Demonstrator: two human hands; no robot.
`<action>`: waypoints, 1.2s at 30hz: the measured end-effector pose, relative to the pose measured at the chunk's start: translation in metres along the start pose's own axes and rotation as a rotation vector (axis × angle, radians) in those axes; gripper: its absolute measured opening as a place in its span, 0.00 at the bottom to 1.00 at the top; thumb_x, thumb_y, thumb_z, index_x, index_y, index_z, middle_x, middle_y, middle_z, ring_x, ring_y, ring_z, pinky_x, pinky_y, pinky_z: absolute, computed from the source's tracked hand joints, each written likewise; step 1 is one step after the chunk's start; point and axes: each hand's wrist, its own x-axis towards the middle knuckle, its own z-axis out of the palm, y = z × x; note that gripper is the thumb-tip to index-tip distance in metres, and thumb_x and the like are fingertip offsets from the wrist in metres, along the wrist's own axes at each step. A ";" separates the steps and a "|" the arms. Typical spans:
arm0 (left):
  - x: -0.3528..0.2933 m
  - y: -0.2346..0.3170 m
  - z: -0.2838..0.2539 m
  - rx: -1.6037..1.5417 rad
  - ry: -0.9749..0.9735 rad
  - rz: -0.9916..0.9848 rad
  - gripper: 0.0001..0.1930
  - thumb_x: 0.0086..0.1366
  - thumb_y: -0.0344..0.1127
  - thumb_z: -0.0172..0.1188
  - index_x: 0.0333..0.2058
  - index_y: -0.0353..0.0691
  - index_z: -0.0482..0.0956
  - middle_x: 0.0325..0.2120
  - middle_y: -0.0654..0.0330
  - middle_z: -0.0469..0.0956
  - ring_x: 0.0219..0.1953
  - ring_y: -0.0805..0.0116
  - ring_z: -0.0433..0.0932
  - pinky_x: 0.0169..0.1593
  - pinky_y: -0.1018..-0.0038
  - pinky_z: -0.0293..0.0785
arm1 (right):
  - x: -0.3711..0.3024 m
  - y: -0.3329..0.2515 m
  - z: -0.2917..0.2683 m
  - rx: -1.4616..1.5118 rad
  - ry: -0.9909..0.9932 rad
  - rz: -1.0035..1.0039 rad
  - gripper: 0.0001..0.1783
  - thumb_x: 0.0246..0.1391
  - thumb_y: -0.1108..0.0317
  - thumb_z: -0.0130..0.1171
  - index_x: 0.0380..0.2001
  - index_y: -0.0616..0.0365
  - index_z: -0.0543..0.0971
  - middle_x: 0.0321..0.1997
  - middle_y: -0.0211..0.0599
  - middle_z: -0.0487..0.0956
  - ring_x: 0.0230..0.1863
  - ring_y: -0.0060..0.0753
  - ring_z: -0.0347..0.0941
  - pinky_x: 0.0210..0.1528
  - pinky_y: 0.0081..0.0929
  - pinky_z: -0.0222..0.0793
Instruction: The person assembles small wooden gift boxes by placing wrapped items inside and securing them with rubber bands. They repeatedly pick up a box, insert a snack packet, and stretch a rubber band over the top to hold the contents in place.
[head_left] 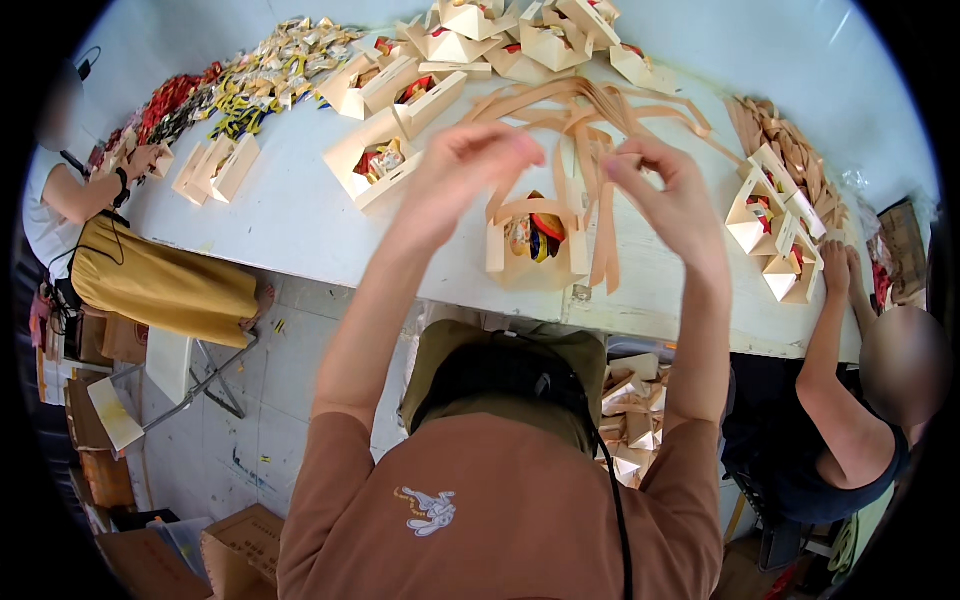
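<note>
In front of me on the white table stands a small cream cardboard box (522, 273) with wrapped snacks (540, 238) in red, yellow and dark wrappers. A tan ribbon (540, 207) runs across its top. Above the box's left side is my left hand (470, 168), blurred by motion, its fingertips drawn together where a ribbon strand rises. My right hand (660, 180) is raised to the right of the box, thumb and finger pinched at a hanging ribbon strand (605, 235). The fingertips hide the exact grip of both hands.
Loose tan ribbons (585, 100) lie beyond the box. Filled boxes (375, 165) stand left of it, with more stacked behind. Heaped wrapped snacks (270, 80) lie far left. Co-workers sit at both sides, one (65, 200) left, one (850, 430) right beside more boxes (775, 225).
</note>
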 end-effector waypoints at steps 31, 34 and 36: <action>0.012 -0.019 0.037 1.245 -0.239 1.215 0.09 0.49 0.23 0.66 0.23 0.36 0.71 0.34 0.57 0.77 0.37 0.56 0.80 0.42 0.66 0.82 | -0.012 0.048 0.053 0.701 -0.090 0.414 0.16 0.69 0.55 0.51 0.48 0.55 0.76 0.50 0.33 0.76 0.52 0.23 0.71 0.47 0.20 0.66; 0.007 -0.034 0.038 0.780 -0.137 0.924 0.10 0.59 0.28 0.65 0.25 0.38 0.71 0.32 0.59 0.77 0.40 0.60 0.81 0.44 0.69 0.80 | -0.008 0.062 0.053 0.870 -0.047 0.329 0.14 0.70 0.57 0.51 0.46 0.55 0.76 0.43 0.30 0.75 0.44 0.22 0.71 0.44 0.20 0.66; -0.004 -0.045 0.037 0.272 -0.030 0.581 0.09 0.65 0.31 0.63 0.28 0.39 0.72 0.29 0.62 0.77 0.38 0.64 0.80 0.43 0.72 0.78 | -0.014 0.043 0.060 1.176 0.130 0.283 0.11 0.70 0.60 0.50 0.42 0.55 0.76 0.38 0.27 0.73 0.39 0.21 0.70 0.42 0.20 0.67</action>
